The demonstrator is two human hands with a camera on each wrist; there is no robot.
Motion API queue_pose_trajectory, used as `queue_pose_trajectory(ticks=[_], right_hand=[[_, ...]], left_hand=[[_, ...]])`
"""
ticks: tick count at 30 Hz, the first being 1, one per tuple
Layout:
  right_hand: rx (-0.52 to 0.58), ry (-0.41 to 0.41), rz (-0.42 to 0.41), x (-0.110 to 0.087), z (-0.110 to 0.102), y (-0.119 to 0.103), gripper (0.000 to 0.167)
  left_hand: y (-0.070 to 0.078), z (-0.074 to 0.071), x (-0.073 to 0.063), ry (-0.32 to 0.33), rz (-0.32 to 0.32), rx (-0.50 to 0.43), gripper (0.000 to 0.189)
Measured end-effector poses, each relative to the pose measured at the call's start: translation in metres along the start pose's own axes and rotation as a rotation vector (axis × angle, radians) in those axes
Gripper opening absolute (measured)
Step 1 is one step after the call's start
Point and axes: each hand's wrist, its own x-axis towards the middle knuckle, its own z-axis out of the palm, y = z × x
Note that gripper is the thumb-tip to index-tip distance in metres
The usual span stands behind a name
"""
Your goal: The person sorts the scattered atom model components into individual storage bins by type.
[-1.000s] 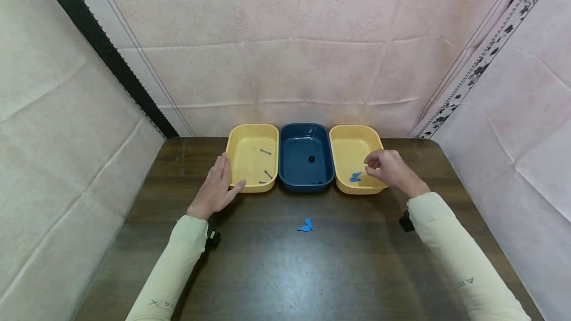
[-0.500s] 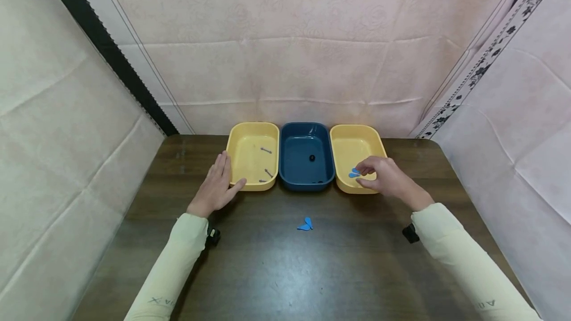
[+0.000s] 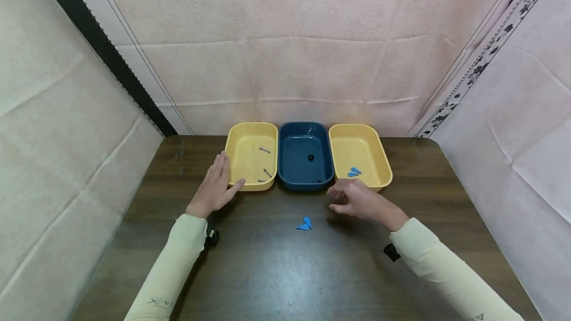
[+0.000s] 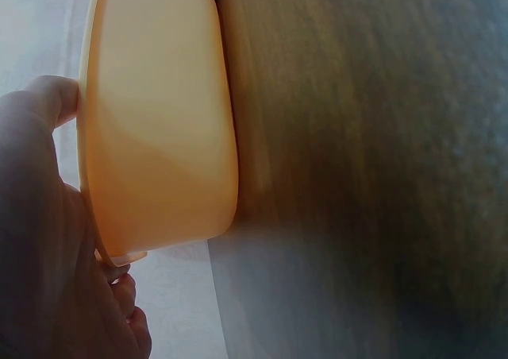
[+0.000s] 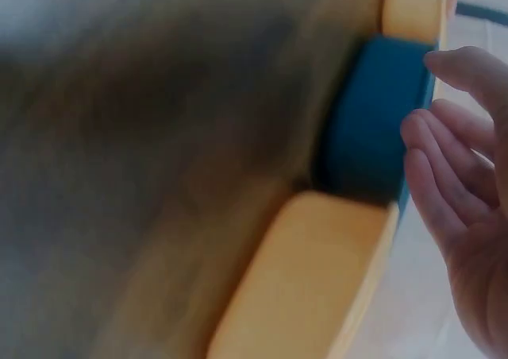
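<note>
My left hand (image 3: 213, 189) rests with straight fingers on the near left corner of the left yellow bin (image 3: 243, 150); in the left wrist view its thumb lies against the rim. Just in front of the right yellow bin (image 3: 352, 147), my right hand (image 3: 359, 201) hovers over the table, thumb and fingers apart with nothing between them. Two blue teardrop-shaped pieces (image 3: 354, 172) lie in that bin. To the left of the right hand, two more such blue pieces (image 3: 305, 225) lie on the table.
Between the yellow bins stands a dark blue bin (image 3: 296, 162) with a small round black piece (image 3: 311, 158) in it and something dark near its front wall. Several small grey rod-like pieces (image 3: 267, 173) lie in the left bin. A cloth-covered wall (image 3: 285, 73) rises behind.
My right hand has come out of the right yellow bin, toward me and to the left, over the table. The left hand has stayed on the left bin.
</note>
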Motion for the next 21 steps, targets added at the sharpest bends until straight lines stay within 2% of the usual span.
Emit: queue_pose_trajectory(ticks=[4,9,15,21], right_hand=[[0.011,-0.06,-0.008,0.002,0.017,-0.006,0.028],[0.03,-0.099,-0.034,0.004,0.037,-0.014,0.027],[0.018,-0.1,-0.036,0.009,0.058,-0.019,0.025],[0.015,-0.098,-0.01,0.014,0.068,-0.023,0.025]], left_hand=[[0.0,0.0,0.0,-0.007,0.0,-0.006,0.102],[0.0,0.0,0.0,-0.018,-0.009,-0.008,0.102],[0.0,0.0,0.001,-0.022,-0.013,-0.005,0.102],[0.0,0.0,0.001,-0.015,-0.009,-0.005,0.103]])
